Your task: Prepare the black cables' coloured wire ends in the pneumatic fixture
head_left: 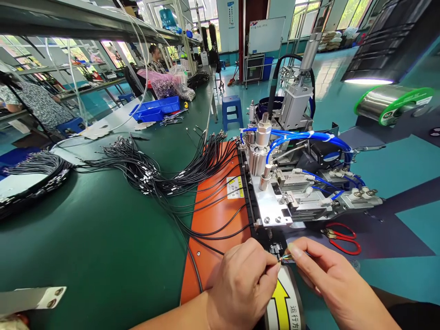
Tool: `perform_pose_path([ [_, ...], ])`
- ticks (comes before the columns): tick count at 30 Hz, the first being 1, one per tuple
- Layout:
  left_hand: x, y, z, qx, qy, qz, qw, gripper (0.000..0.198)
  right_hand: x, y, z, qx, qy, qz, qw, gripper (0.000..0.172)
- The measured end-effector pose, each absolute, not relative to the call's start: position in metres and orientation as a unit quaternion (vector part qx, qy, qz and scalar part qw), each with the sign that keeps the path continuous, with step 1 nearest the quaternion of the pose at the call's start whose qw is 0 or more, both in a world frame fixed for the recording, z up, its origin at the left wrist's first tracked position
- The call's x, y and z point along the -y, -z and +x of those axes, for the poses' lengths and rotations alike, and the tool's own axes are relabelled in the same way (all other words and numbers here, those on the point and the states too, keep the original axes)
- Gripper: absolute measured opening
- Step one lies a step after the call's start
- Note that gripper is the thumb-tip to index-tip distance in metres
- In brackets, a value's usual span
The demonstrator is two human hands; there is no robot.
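Observation:
My left hand is closed in a pinch near the end of a black cable, whose thin coloured wires stick out past the fingertips. From the right, my right hand pinches the tips of these wires between thumb and finger. Both hands are just in front of a metal machine with air cylinders, above a guard bearing a yellow arrow. Several black cables run across the orange plate to the machine's edge. My left hand hides where the held cable leads.
A heap of black cables lies on the green table, a coiled bundle at its left. Red-handled cutters lie right of the machine. A solder wire spool stands behind. Blue bins sit further back; two people are beyond.

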State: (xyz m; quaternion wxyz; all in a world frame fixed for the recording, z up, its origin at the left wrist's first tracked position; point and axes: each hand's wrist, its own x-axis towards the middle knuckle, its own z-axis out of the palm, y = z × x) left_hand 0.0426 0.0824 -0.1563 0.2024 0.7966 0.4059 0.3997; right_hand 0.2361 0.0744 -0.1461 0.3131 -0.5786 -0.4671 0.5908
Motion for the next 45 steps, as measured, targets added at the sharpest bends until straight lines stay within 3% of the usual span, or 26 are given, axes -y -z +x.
perform_pose_path([
  [18,-0.081,0.156,0.041,-0.408,-0.403,0.791,0.213,0.006,-0.068,0.159,0.248,0.439,-0.602,-0.558,0.366,0.032],
  [32,-0.081,0.156,0.041,-0.404,-0.403,0.793,0.213,0.007,-0.068,0.169,0.248,0.324,-0.687,-0.53,0.375,0.039],
  [45,-0.08,0.158,0.041,-0.407,-0.4,0.794,0.209,0.004,-0.06,0.162,0.251,0.45,-0.617,-0.534,0.362,0.032],
])
